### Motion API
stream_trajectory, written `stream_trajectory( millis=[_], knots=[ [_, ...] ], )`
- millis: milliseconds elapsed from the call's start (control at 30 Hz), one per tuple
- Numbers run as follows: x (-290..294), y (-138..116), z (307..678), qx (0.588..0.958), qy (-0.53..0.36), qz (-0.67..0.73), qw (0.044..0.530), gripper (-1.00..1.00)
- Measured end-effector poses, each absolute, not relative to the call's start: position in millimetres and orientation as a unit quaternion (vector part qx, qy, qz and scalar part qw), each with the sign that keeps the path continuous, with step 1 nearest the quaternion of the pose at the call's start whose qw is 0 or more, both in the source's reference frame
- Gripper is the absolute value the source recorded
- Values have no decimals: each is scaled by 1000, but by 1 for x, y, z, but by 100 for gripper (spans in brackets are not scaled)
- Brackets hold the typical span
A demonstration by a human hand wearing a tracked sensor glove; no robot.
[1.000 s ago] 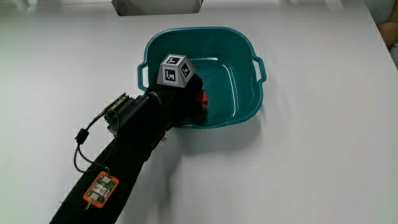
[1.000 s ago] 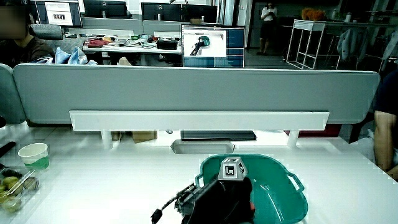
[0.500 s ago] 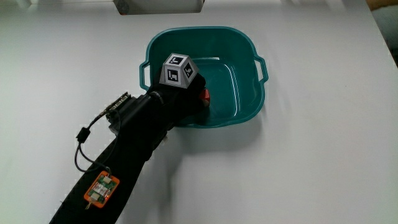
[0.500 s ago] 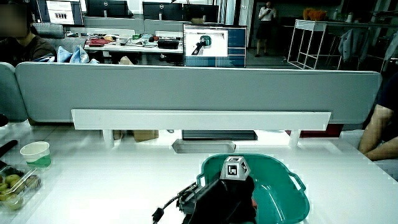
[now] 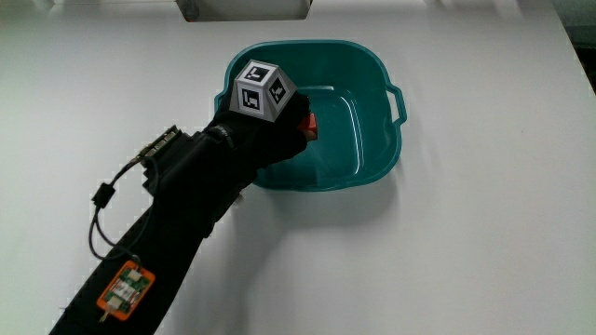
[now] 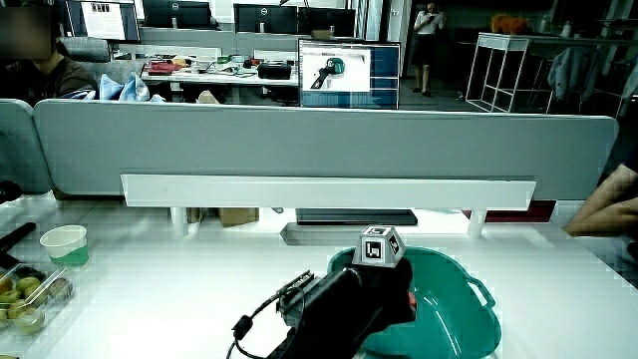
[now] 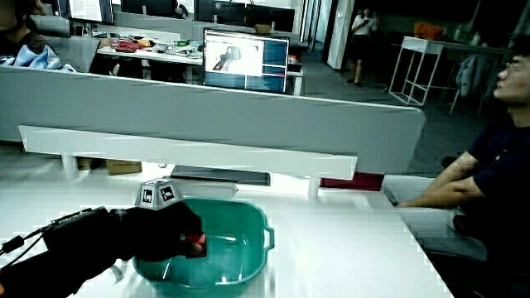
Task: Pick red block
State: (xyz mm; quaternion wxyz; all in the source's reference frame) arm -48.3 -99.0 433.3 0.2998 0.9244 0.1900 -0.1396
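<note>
Hand [image 5: 270,126] reached over the basin's [image 5: 377,74] near rim, fingers closed around the red block [image 5: 310,126].

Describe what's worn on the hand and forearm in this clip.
The hand wears a black glove with a grey-and-white cube of black square markers on its back. The forearm has a black sleeve carrying a small circuit board, a looping black cable and an orange module.

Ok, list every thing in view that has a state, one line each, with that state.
hand: over the teal basin, fingers closed on the red block
red block: gripped, held above the basin floor
teal basin: upright on the table, nothing else seen in it
paper cup: upright at the table's edge
tray of fruit: open, beside the paper cup
</note>
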Motion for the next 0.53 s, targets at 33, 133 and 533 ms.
stream_trajectory(
  millis=[33, 133, 533],
  knots=[
    [-49, -98, 427, 925, 194, -140, 295, 100],
    [-48, -95, 408, 927, 206, -136, 281, 100],
    [-38, -61, 353, 924, 267, -103, 253, 100]
  ],
)
